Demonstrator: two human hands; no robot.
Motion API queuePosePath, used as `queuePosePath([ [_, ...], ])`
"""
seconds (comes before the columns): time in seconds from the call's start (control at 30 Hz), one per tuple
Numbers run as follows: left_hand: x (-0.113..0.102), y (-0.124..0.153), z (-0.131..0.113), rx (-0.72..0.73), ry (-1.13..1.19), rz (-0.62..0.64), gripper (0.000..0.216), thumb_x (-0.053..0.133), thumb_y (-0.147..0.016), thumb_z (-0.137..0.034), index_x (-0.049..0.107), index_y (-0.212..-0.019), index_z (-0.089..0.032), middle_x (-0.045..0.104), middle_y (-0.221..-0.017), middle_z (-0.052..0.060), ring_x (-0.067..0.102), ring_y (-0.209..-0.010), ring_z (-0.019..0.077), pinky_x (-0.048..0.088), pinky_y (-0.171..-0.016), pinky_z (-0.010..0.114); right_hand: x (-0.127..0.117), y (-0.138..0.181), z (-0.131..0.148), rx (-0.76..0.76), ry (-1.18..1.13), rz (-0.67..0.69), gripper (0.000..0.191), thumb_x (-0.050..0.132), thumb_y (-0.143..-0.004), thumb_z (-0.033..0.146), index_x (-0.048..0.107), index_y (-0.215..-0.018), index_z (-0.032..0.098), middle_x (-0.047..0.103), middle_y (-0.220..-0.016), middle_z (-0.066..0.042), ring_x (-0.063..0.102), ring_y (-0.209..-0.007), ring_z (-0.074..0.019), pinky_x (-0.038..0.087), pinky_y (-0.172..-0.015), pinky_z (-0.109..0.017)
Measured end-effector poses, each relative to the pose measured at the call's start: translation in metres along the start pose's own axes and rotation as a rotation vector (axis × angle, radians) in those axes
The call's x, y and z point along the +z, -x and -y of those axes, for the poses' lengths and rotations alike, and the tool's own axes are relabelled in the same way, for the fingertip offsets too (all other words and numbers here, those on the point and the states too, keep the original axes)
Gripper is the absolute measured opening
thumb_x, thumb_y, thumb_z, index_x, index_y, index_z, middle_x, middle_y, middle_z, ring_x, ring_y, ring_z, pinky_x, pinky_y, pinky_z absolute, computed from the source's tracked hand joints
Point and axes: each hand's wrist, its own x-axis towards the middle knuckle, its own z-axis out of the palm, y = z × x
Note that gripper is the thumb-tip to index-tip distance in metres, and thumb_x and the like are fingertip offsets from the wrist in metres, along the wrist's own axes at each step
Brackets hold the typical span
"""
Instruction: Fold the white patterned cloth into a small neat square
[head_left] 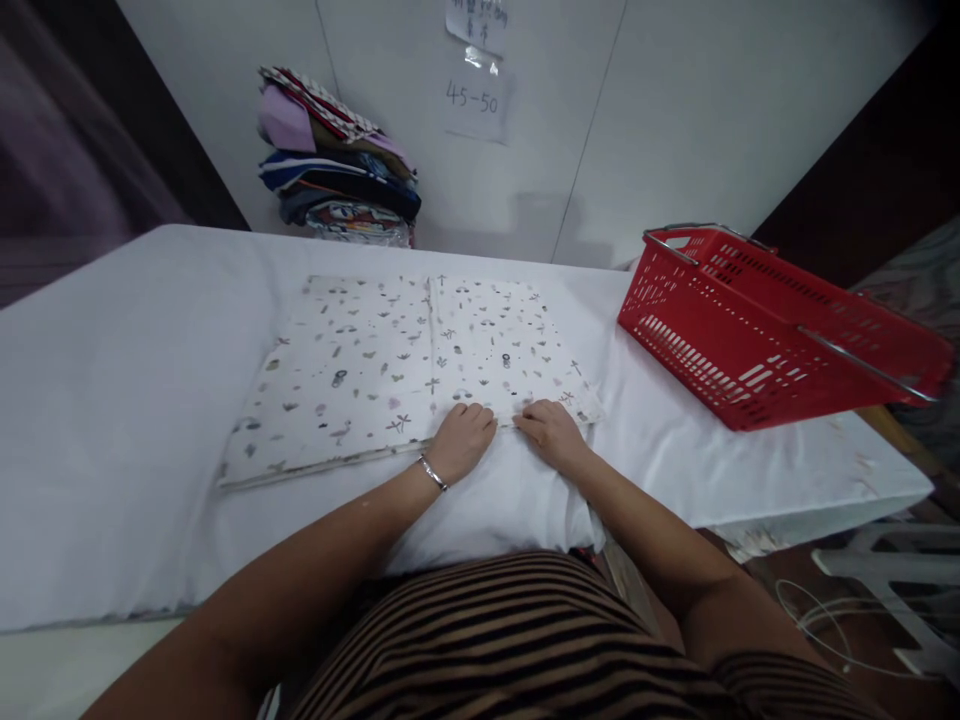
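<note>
A white cloth with small dark prints [390, 370] lies folded flat on the white-covered table [112, 400]. My left hand [461, 440], with a thin bracelet on the wrist, rests on the cloth's near edge, its fingers curled down onto the fabric. My right hand [551, 432] sits beside it on the same near edge, toward the right corner, fingers bent and pressing or pinching the hem. The two hands are almost touching each other.
A red plastic shopping basket [750, 330] stands tilted on the table's right end. A stack of folded coloured clothes [334, 160] sits at the back against the white wall. A paper note reading 45-50 [472, 98] hangs above. White cables lie on the floor at right.
</note>
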Motion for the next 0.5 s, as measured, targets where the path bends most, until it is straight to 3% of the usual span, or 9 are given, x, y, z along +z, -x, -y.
queuePosePath([
  [0.2, -0.004, 0.004, 0.001, 0.007, 0.026, 0.069, 0.018, 0.042, -0.091, -0.013, 0.059, -0.097, -0.015, 0.057, -0.09, 0.007, 0.048, -0.085, 0.02, 0.03, -0.072, 0.036, -0.01, 0.0, 0.002, -0.031, -0.017, 0.065, 0.025, 0.044, -0.093, 0.021, 0.064, -0.109, 0.021, 0.062, -0.098, -0.006, 0.048, -0.093, -0.0195, 0.031, -0.076, -0.032],
  [0.5, -0.001, -0.011, 0.007, 0.08, -0.05, 0.066, 0.02, 0.042, -0.087, -0.008, 0.059, -0.079, -0.013, 0.056, -0.077, 0.009, 0.049, -0.075, 0.0206, 0.03, -0.069, 0.036, -0.026, -0.015, 0.008, -0.126, 0.153, 0.189, 0.021, 0.043, -0.094, 0.02, 0.063, -0.094, 0.016, 0.059, -0.087, -0.007, 0.046, -0.082, -0.0193, 0.026, -0.069, -0.033],
])
